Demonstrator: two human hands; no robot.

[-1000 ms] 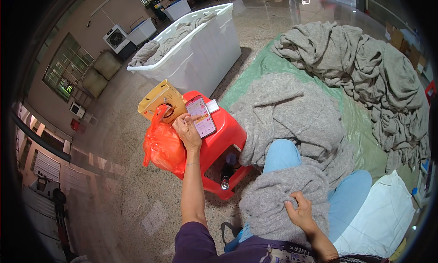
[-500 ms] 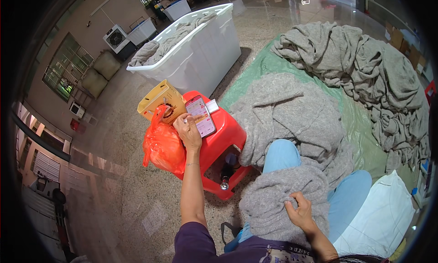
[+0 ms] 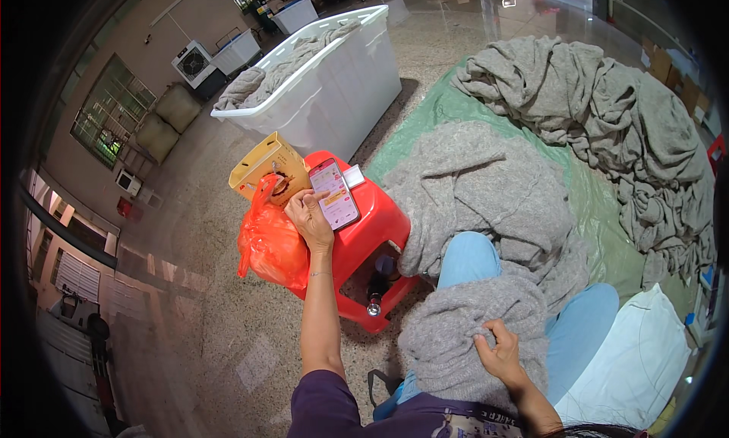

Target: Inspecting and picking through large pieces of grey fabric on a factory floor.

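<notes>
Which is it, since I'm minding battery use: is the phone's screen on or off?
On: the phone on the red stool shows bright white and pink colours. The left hand reaches over the phone's edge.

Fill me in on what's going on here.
A seated person has the left hand at the screen of a smartphone lying on a red plastic stool. The right hand rests on grey knit fabric bunched across the lap; whether it grips it is unclear. A yellow paper bag and an orange-red plastic bag sit by the phone. More grey fabric is heaped on a green plastic sheet and inside a white plastic tub.
</notes>
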